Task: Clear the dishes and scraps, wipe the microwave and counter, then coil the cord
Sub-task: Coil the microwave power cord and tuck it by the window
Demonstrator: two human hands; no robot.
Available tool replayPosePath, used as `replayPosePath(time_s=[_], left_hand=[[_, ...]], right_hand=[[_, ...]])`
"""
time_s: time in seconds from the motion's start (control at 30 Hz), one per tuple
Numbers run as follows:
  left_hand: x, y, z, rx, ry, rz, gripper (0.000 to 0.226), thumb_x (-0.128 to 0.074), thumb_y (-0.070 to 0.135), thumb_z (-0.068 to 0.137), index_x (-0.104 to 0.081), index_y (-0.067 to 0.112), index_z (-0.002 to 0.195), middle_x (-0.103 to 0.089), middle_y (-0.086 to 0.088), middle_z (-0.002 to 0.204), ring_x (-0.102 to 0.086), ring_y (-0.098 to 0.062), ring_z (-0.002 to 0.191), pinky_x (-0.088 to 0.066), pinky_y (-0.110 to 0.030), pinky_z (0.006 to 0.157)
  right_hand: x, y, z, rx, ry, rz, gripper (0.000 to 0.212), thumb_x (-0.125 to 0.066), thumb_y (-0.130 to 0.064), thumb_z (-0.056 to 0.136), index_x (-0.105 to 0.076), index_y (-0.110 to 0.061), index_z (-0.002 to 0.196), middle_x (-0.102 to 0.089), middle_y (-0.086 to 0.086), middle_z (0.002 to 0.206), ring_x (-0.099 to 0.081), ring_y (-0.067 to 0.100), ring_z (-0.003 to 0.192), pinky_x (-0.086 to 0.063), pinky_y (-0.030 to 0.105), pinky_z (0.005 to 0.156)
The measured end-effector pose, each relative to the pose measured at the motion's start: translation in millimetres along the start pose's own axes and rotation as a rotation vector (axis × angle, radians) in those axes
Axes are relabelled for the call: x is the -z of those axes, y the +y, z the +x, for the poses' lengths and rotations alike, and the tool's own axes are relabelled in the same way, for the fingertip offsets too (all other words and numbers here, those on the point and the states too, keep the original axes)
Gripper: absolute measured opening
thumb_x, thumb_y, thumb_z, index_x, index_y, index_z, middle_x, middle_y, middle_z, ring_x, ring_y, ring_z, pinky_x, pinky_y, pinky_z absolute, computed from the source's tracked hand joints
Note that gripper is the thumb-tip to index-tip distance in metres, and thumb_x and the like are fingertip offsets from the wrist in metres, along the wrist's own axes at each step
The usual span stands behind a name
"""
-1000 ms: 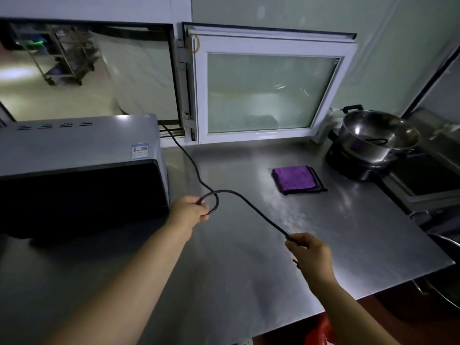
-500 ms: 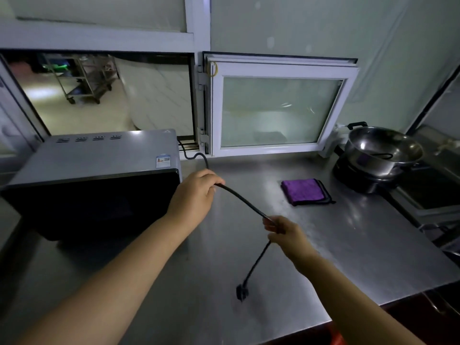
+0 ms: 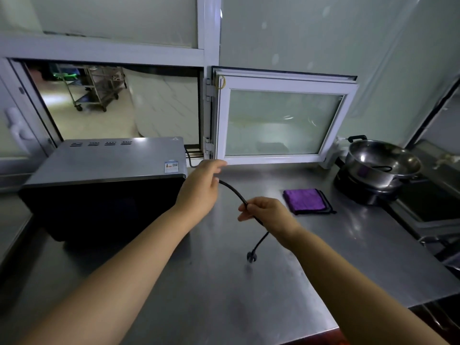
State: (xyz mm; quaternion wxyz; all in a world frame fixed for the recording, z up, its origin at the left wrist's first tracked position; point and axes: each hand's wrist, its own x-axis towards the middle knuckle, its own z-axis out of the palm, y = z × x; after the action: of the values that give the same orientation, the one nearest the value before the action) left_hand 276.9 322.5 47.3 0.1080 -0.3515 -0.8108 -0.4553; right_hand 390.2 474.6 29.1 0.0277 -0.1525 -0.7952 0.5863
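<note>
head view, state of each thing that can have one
cord: unplugged, held by both hands
plug: hanging just above the counter
left hand: grips cord
right hand: pinches cord
microwave: door closed
window: swung open
purple cloth: folded
pot: uncovered

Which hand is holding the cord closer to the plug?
The right hand. It pinches the black cord just above the dangling plug, while the left hand holds the cord farther up, nearer the microwave.
</note>
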Motion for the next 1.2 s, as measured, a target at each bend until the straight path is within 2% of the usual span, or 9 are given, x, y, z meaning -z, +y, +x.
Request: replayPosePath(time_s=[0.1, 0.27, 0.57, 0.7, 0.77, 0.83, 0.97, 1.07, 1.2], left_hand=[[-6, -10, -15, 0.226, 0.195, -0.021, 0.031, -0.048, 0.002, 0.087, -0.058, 0.017, 0.112, -0.059, 0.007, 0.105, -0.057, -0.008, 0.093, -0.041, -0.02, 0.078], [-32, -2, -34, 0.306, 0.026, -0.13, 0.015, -0.058, 0.017, 0.087, -0.066, 0.022, 0.098, -0.064, 0.01, 0.088, -0.062, -0.012, 0.084, -0.049, -0.027, 0.076], [-77, 29, -31, 0.472, -0.011, -0.504, 0.02, -0.064, 0.02, 0.083, -0.056, 0.024, 0.101, -0.068, 0.009, 0.088, -0.062, -0.003, 0.077, -0.045, -0.019, 0.063], [-77, 39, -23, 0.559, 0.235, -0.601, 0.023, -0.064, 0.01, 0.083, -0.052, 0.019, 0.102, -0.063, -0.001, 0.099, -0.06, -0.007, 0.084, -0.04, -0.005, 0.061], [-64, 39, -16, 0.393, 0.457, -0.43, 0.032, -0.065, 0.005, 0.079, -0.053, 0.011, 0.109, -0.056, -0.003, 0.102, -0.057, -0.021, 0.095, -0.038, -0.011, 0.074], [-51, 35, -2, 0.066, 0.508, -0.06, 0.041, -0.067, 0.005, 0.075, -0.054, 0.003, 0.114, -0.055, -0.011, 0.111, -0.049, -0.028, 0.108, -0.035, -0.026, 0.093], [-39, 22, 29, -0.279, 0.018, 0.486, 0.024, -0.056, 0.02, 0.088, -0.062, 0.01, 0.109, -0.065, -0.007, 0.112, -0.043, -0.03, 0.125, -0.023, -0.041, 0.107], [-40, 16, 41, -0.357, -0.115, 0.566, 0.02, -0.051, 0.021, 0.091, -0.065, 0.009, 0.098, -0.063, -0.007, 0.101, -0.048, -0.03, 0.109, -0.029, -0.035, 0.095], [-36, 14, 57, -0.194, -0.102, 0.281, 0.019, -0.048, 0.019, 0.093, -0.065, 0.01, 0.095, -0.056, -0.006, 0.096, -0.053, -0.024, 0.088, -0.042, -0.035, 0.072]], right_hand=[[8, -2, 4, 0.023, 0.035, -0.018, 0.018, -0.055, -0.014, 0.093, -0.07, -0.021, 0.086, -0.075, -0.008, 0.077, -0.064, -0.007, 0.078, -0.041, 0.005, 0.071], [16, -12, 10, 0.076, 0.111, 0.039, 0.013, -0.069, -0.01, 0.083, -0.072, -0.021, 0.077, -0.075, -0.002, 0.076, -0.069, 0.007, 0.084, -0.045, 0.018, 0.088], [18, -37, 27, 0.181, 0.306, -0.091, 0.016, -0.079, -0.007, 0.071, -0.07, -0.019, 0.065, -0.066, -0.005, 0.064, -0.057, 0.002, 0.058, -0.047, 0.013, 0.06], [24, -48, 40, 0.205, 0.353, -0.225, 0.026, -0.082, -0.013, 0.067, -0.062, -0.026, 0.056, -0.063, -0.001, 0.068, -0.055, 0.009, 0.063, -0.047, 0.024, 0.064], [28, -48, 46, 0.243, 0.404, -0.353, 0.033, -0.082, -0.015, 0.064, -0.055, -0.029, 0.051, -0.059, -0.002, 0.071, -0.051, 0.011, 0.062, -0.044, 0.024, 0.06], [32, -47, 49, 0.269, 0.437, -0.426, 0.037, -0.081, -0.015, 0.063, -0.049, -0.027, 0.049, -0.056, -0.005, 0.065, -0.048, 0.01, 0.06, -0.04, 0.025, 0.057], [40, -43, 53, 0.22, 0.418, -0.338, 0.038, -0.079, -0.013, 0.064, -0.046, -0.023, 0.05, -0.052, -0.01, 0.049, -0.042, 0.004, 0.045, -0.036, 0.024, 0.051], [42, -41, 51, 0.215, 0.311, -0.264, 0.031, -0.076, -0.006, 0.068, -0.05, -0.019, 0.06, -0.061, -0.004, 0.053, -0.055, 0.008, 0.045, -0.042, 0.026, 0.05], [46, -37, 51, 0.219, 0.26, -0.143, 0.021, -0.072, -0.001, 0.075, -0.057, -0.016, 0.077, -0.057, -0.003, 0.062, -0.059, 0.009, 0.047, -0.048, 0.019, 0.051]])
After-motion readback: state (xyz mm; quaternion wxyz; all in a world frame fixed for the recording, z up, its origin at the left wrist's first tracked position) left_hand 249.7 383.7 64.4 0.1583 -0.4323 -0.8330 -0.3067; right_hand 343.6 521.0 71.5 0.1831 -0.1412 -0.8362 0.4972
